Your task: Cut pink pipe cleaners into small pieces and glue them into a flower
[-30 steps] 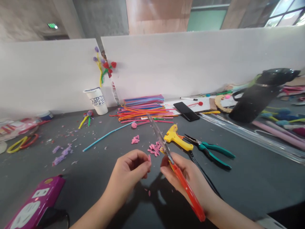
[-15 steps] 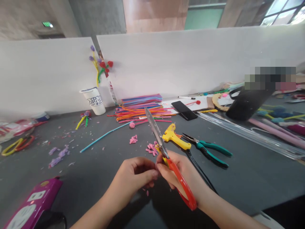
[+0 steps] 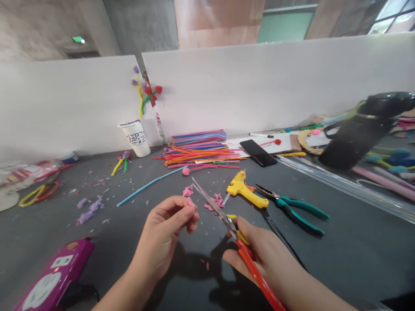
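Note:
My left hand (image 3: 171, 229) is closed, pinching a small pink piece of fuzzy stem (image 3: 190, 202) between thumb and fingertips. My right hand (image 3: 259, 250) grips a pair of scissors (image 3: 223, 216) with red and yellow handles, the blades slightly parted and pointing up and left, apart from the pink piece. Beyond the blades lies a heap of short pink cut pieces (image 3: 214, 205), partly hidden by them. A second small pink heap (image 3: 187, 191) sits just past my left fingertips. Tiny pink scraps (image 3: 207, 265) lie on the table between my wrists.
A yellow glue gun (image 3: 248, 190) and green-handled pliers (image 3: 292, 207) lie to the right. Bundled pipe cleaners (image 3: 201, 151), a phone (image 3: 258, 152), a paper cup (image 3: 138, 140) and a black jug (image 3: 350, 134) stand or lie farther back. A purple power strip (image 3: 58, 276) is at front left.
My hands have moved apart. The left has lifted leftward, showing the pink piece in its fingertips; the right has turned the scissors, whose blades now point lower and more to the left.

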A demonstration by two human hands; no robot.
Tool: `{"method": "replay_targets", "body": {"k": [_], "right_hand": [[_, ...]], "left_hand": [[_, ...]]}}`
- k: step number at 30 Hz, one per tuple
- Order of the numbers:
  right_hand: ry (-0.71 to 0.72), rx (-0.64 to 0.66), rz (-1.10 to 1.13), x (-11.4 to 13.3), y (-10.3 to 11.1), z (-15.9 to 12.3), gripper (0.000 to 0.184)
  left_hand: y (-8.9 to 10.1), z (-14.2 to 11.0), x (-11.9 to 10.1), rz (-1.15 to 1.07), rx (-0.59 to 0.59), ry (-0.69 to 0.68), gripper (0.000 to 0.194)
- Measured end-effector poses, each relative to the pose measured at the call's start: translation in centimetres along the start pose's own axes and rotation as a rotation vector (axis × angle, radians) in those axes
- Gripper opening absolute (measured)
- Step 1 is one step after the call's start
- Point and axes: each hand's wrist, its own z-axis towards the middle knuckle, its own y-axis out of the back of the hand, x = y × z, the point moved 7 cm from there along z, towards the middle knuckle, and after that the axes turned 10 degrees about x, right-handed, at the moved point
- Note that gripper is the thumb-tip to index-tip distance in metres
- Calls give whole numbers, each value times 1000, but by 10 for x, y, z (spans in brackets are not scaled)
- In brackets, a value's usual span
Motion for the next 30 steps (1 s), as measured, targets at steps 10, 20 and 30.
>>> {"method": "replay_targets", "body": {"k": [10,20,30], "right_hand": [[89,-110,-255,0,-2,-2,27],[113,-143,-264,2,-1,-3,27],[99,-136,-273,1,-1,-3,25]], "left_hand": [[-6,-3,-2,-115,64,-51,2],[-6,-5,-1,-101,75,-38,5],[-5,-3,0,-82,62,-10,5]]}}
